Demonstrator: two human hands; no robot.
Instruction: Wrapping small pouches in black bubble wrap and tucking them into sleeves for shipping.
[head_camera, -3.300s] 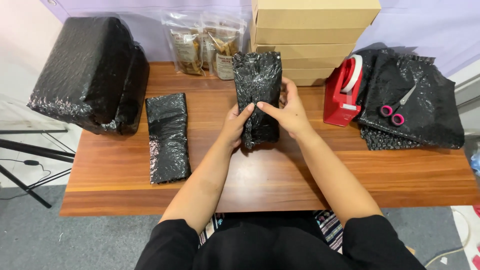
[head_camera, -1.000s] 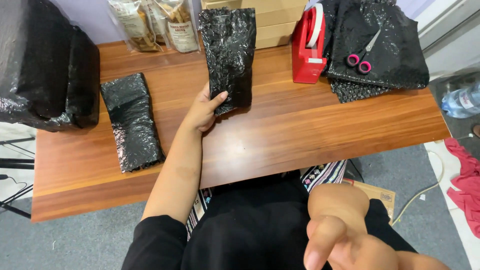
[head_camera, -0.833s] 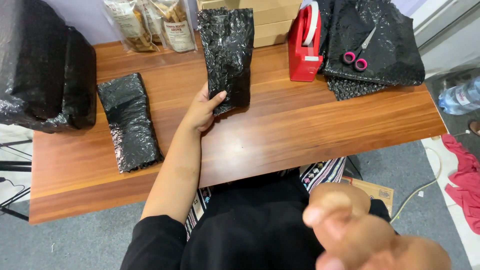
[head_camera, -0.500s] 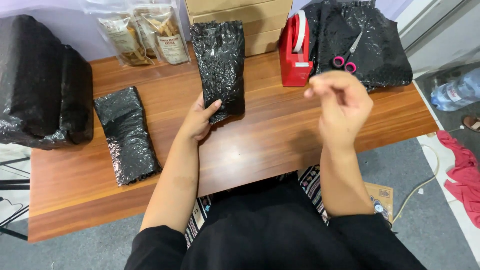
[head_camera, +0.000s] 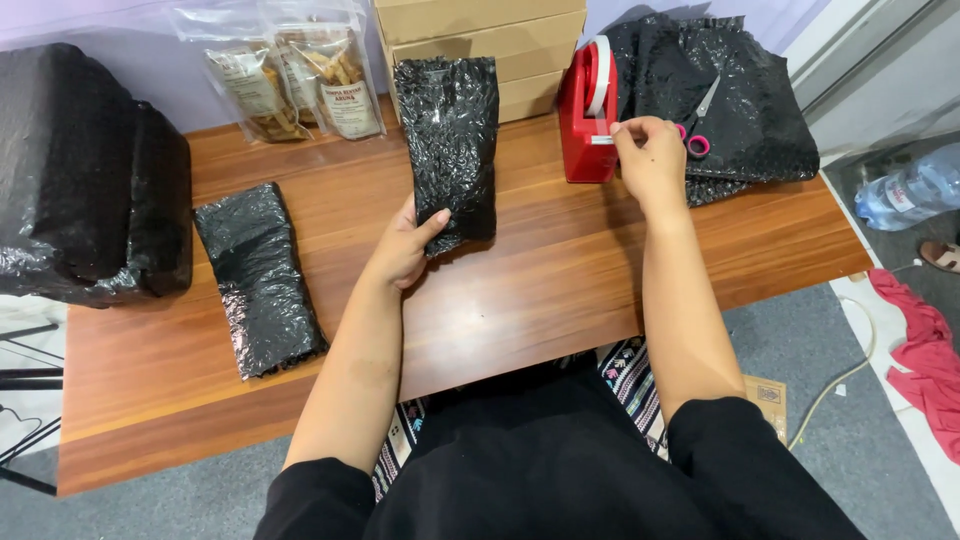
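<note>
My left hand (head_camera: 405, 245) grips the lower end of a black bubble-wrapped package (head_camera: 450, 145) and holds it upright over the wooden table (head_camera: 540, 290). My right hand (head_camera: 648, 155) reaches to the red tape dispenser (head_camera: 585, 115) at the back right, its fingertips pinching the end of the tape at the dispenser's front. A second black wrapped package (head_camera: 258, 275) lies flat on the table to the left of my left arm.
A large black wrapped bundle (head_camera: 90, 180) stands at the far left. Clear bags of snacks (head_camera: 295, 75) and stacked cardboard boxes (head_camera: 480, 40) line the back. Pink-handled scissors (head_camera: 700, 115) lie on a pile of black bubble wrap (head_camera: 730, 95) at the right. A water bottle (head_camera: 915, 195) lies on the floor.
My right hand left the package, came back close to the camera, then reached out to the tape dispenser. My left hand kept holding the package upright.
</note>
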